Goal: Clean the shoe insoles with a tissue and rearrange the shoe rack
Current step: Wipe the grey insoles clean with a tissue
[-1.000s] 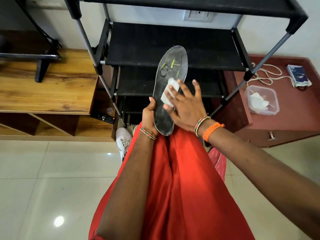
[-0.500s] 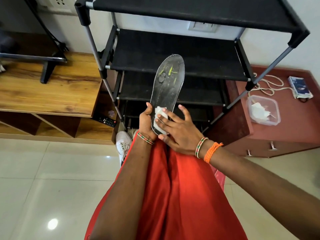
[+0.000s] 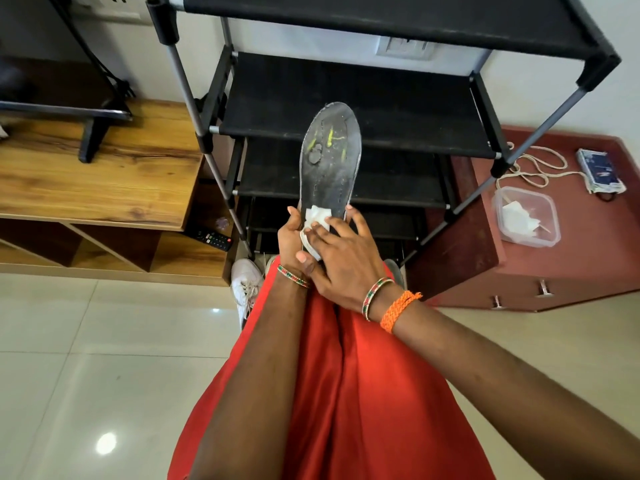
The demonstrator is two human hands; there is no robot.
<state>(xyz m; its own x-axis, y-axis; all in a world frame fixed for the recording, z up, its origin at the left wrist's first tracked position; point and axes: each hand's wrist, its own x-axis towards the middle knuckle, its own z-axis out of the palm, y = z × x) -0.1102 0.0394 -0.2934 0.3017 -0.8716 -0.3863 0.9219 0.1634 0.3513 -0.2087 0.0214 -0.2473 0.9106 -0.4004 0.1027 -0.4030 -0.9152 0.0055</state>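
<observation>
A dark grey insole [image 3: 330,161] with yellow-green marks stands upright in front of the black shoe rack [image 3: 346,95]. My left hand [image 3: 291,242] grips its heel end from the left side. My right hand [image 3: 341,259] presses a crumpled white tissue [image 3: 316,221] flat against the insole's lower part, fingers spread over it. The insole's heel is hidden behind both hands. The rack's fabric shelves that show hold no shoes.
A white sneaker [image 3: 245,284] lies on the floor at the rack's left foot. A clear plastic box [image 3: 526,216] with tissues, a cord and a small pack sit on the red cabinet [image 3: 568,271] at right. A wooden TV unit [image 3: 104,181] with a remote is left.
My right hand has slid the tissue down the insole from its middle to the heel end. The view has tilted slightly, so the rack sits lower in the frame.
</observation>
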